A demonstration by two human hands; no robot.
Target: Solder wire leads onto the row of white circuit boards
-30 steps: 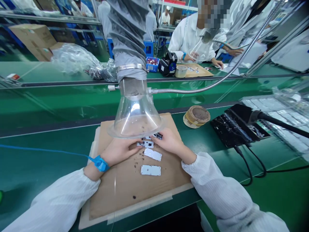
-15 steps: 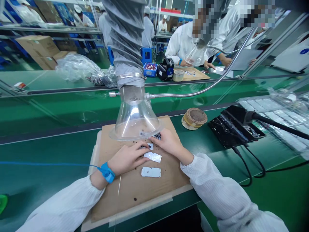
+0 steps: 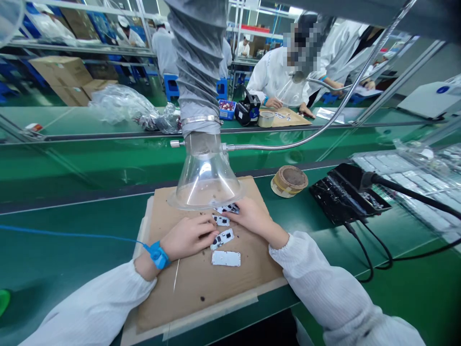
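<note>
Workshop interior, green and metal

Item: green tabletop (image 3: 54,269), foreground. Item: second green work surface (image 3: 72,120), running parallel beyond, a green band (image 3: 90,163) between. Item: metal uprights (image 3: 144,29), slim. Item: blue stool (image 3: 170,86), one of several. Item: cardboard boxes (image 3: 59,74), brown, far left. Item: floor (image 3: 154,89), green. Item: wall (image 3: 437,62), grey, right. Lighting: bright, cool white.

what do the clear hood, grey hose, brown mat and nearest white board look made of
Clear hood: probably glossy plastic, see-through with bright highlights; glass is possible.
Grey hose: likely soft fabric or vinyl, dull, with spiral folds.
Brown mat: seemingly matte cardboard or heavy paper, without shine.
Nearest white board: perhaps coated circuit-board laminate, smooth, pale, with small edge marks.
</note>
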